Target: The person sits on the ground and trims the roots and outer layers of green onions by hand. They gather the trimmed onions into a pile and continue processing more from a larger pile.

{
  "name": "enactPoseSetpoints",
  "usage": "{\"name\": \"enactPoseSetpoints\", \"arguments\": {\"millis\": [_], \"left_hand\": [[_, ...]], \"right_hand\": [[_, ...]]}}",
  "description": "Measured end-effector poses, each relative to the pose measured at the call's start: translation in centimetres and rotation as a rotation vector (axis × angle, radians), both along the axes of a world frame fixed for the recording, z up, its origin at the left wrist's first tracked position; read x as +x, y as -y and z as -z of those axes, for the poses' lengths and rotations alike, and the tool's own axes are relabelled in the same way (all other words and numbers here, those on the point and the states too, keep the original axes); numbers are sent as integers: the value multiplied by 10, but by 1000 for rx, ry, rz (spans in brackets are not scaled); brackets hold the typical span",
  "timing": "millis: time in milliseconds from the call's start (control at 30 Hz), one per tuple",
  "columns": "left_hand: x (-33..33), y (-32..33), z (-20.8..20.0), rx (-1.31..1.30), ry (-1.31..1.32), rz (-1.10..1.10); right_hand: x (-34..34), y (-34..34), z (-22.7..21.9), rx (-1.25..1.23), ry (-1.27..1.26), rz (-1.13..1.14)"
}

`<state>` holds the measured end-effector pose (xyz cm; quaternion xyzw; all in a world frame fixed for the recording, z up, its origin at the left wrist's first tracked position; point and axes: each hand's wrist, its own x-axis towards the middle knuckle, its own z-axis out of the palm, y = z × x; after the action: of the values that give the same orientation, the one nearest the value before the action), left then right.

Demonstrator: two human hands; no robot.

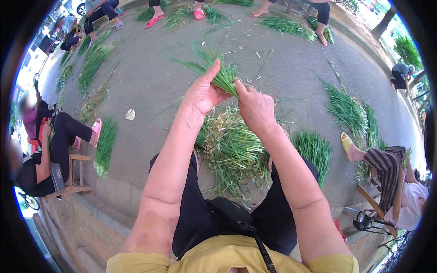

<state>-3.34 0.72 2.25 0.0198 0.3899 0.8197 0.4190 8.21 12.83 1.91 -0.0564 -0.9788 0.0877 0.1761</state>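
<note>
A small bunch of green chives is held up in front of me, its leaf tips pointing up and left and blurred by motion. My left hand is wrapped round the bunch from the left, thumb raised along it. At the bunch's lower right end, my right hand is closed with its fingertips pinching the stalks; exactly how many stalks it grips is hidden. Below both hands, between my feet, lies a tangled heap of chives with yellowed leaves and pale scraps. A neater green pile of chives sits beside my right leg.
More chives lie by a seated person in pink slippers on the left. Other chive rows lie near a person in a yellow slipper on the right. Several people sit at the far side. A pale scrap lies on the pavement.
</note>
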Motion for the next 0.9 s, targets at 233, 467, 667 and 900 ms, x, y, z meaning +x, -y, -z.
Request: {"name": "enactPoseSetpoints", "arguments": {"millis": [233, 467, 667, 900], "left_hand": [[-8, 1, 11, 184, 163, -45], [-7, 3, 6, 228, 30, -125], [3, 2, -4, 232, -16, -170], [7, -5, 2, 218, -119, -157]], "right_hand": [[1, 14, -2, 56, -50, -21], [1, 13, -11, -76, -120, -116], [-4, 6, -11, -138, -457, -147], [-10, -3, -4, -621, -502, -99]]}}
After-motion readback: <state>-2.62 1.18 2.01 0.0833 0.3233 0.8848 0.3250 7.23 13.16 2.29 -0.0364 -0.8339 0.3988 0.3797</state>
